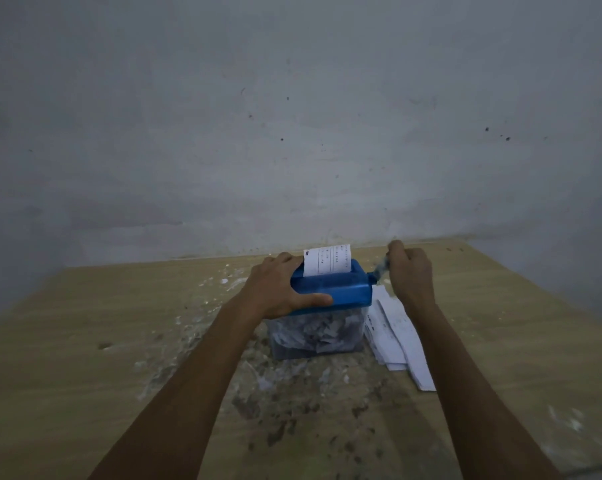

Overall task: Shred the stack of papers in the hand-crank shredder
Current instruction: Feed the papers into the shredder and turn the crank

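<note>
Shredder (330,289): lower centre of the frame; smooth blue plastic top on a clear, boxy bin.
Bin contents: crumpled white paper shreds (313,332), filling much of it.
Sheet (328,260): white, printed, standing upright in the top slot; the writing is too small to read.
Left hand (278,289): grips the shredder's left end, thumb along the front edge.
Right hand (410,271): fingers curled round the blurred crank handle (380,270).
Paper stack (398,336): long white printed strips, fanned just right of the bin.
Table (85,341): pale wood grain, littered with scraps and dark specks.

Stained wooden table (102,341) against grey wall (292,116).
</note>
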A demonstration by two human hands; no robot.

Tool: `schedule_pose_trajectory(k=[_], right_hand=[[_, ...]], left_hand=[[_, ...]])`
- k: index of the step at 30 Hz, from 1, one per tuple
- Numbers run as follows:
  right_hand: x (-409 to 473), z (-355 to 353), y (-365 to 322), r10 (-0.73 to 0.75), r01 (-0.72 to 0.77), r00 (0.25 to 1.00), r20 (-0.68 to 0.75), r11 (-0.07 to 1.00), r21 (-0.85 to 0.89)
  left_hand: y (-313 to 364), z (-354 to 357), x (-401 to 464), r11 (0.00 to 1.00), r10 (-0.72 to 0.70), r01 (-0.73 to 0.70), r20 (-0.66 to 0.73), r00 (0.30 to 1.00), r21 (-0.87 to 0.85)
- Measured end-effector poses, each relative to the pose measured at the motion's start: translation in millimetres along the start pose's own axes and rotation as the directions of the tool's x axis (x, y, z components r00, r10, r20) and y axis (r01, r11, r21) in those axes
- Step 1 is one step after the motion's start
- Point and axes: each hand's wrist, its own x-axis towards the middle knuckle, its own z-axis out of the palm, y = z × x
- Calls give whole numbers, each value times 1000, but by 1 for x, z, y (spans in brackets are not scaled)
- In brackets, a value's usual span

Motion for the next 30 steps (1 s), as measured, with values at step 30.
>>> schedule_pose_trajectory(k=[30], right_hand=[[-19, 1, 68, 280, 90, 842, 461, 770, -631]], left_hand=[[8, -2, -5, 998, -64, 64, -10, 998, -13]])
